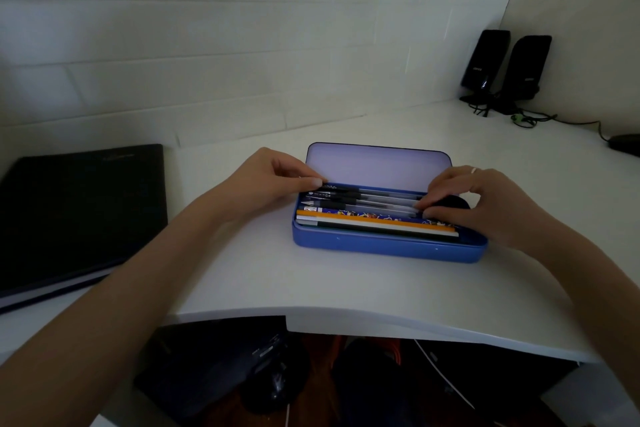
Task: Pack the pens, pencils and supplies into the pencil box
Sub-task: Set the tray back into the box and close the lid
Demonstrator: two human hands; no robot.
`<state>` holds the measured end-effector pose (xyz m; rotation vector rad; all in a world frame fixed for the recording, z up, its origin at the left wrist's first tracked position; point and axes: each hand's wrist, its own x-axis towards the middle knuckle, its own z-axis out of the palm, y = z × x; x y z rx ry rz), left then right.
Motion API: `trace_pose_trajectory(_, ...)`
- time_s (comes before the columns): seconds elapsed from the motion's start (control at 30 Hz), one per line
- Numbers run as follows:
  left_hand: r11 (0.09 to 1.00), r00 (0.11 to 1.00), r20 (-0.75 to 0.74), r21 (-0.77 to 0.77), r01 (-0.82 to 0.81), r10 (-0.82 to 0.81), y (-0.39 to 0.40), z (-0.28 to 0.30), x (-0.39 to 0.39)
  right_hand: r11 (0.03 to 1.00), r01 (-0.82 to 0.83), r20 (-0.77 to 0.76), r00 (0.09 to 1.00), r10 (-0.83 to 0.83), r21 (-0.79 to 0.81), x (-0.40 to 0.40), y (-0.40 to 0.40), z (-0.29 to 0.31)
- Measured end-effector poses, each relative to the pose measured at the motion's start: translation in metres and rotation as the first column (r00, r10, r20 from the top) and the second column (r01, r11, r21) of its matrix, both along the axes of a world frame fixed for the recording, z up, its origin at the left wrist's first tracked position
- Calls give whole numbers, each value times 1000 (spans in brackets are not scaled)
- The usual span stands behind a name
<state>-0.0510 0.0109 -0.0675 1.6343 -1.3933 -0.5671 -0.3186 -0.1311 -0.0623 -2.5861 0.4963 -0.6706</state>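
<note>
A blue pencil box (388,248) lies open on the white desk (311,274), its lid (377,165) tipped back. Inside lie several clear pens (367,199) with black grips, an orange pencil (374,220), a white one and a patterned blue pencil. A dark rounded object (453,203) sits at the box's right end. My left hand (273,180) pinches the left tip of the rearmost pen at the box's back left corner. My right hand (485,201) rests its fingertips on the right ends of the pens, partly hiding the dark object.
A black notebook (79,211) lies at the left of the desk. Two black speakers (505,69) with cables stand in the far right corner by the wall. A dark device (627,146) sits at the right edge. The desk's front edge curves close to me.
</note>
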Motion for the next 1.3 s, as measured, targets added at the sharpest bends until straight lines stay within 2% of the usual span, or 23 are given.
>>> trace_pose_trajectory(0.23,1000,1000,-20,14,3,-3,0,0,0,996,78,29,997,-76,-41,-1,-4,-3)
trace_pose_trajectory(0.53,1000,1000,-22,26,10,-9,2,3,-2,994,113,61,992,-113,9,1,-2,-4)
trace_pose_trajectory(0.73,1000,998,56,29,10,-12,1,4,-3,993,122,38,992,-121,-8,2,-3,-8)
trace_pose_trajectory(0.87,1000,999,43,15,3,-4,0,4,-2,996,84,31,996,-84,-8,1,-2,-3)
trace_pose_trajectory(1.03,1000,999,39,13,0,0,0,4,-2,997,-34,-53,998,38,66,-3,-1,3)
trace_pose_trajectory(1.3,1000,999,33,10,-5,5,-1,4,-2,991,-39,-20,999,42,125,-1,2,1)
